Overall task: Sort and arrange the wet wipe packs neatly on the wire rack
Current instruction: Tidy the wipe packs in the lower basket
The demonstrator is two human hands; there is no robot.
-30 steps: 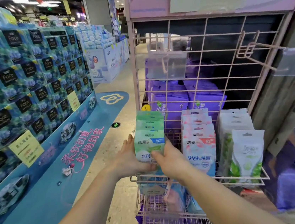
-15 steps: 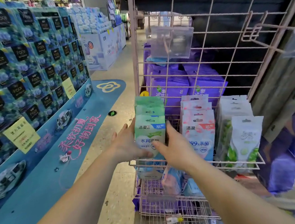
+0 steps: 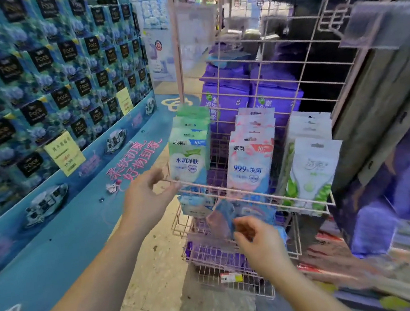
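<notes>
- My left hand is up by the front left corner of the pink wire rack, fingers loosely spread, grip holding nothing. The fingertips are just beside the front rail, right below the green packs.
- My right hand is lower, in front of the bottom basket. The fingers are curled in, but it's blurry, so I can't tell whether the grip is pinching anything. It's right next to some loose bluish packs lying crooked under the upper shelf.
- The wet wipe packs stand on the upper shelf in three rows, front to back: green ones on the left, pink "999" packs in the middle, white packs with green leaves on the right. All of them are upright behind the front rail, leaning back a bit.
- Behind the grid there are stacks of big purple packs.
- A clear plastic tag holder hangs off a hook at the upper right of the rack.
- On my left is a big blue display wall full of "Face" boxes with a yellow price card stuck on it.
- The floor below is speckled tile.
</notes>
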